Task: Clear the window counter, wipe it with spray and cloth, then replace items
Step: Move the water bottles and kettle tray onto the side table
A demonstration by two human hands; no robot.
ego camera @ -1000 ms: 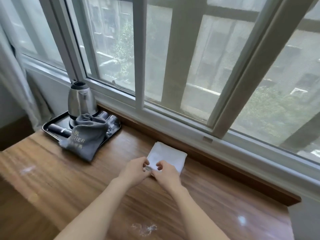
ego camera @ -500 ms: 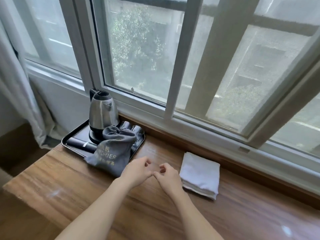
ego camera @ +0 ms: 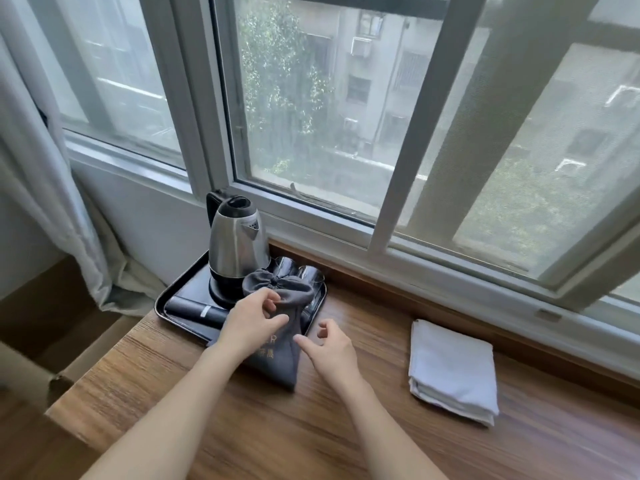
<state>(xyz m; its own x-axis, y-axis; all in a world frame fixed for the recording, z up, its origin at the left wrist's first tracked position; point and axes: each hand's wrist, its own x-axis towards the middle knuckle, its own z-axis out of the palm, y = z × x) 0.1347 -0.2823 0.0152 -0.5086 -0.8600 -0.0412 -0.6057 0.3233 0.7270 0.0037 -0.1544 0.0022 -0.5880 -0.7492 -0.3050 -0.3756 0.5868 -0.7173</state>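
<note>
Wooden window counter [ego camera: 294,438], lower frame. Black tray [ego camera: 183,289], centre-left by the sill: groups kettle [ego camera: 235,244], glasses [ego camera: 306,271], grey pouch [ego camera: 277,358] spilling over its edge. Left hand [ego camera: 252,323] curls at pouch neck, grip uncertain; right hand [ego camera: 334,346] beside, loose, empty. Folded white cloth [ego camera: 453,370], right, set apart, likely finished with.

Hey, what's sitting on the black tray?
The tray holds a kettle, glasses, a dark tube and a grey pouch lying over its front edge. The pouch and left hand cover the rest.
</note>
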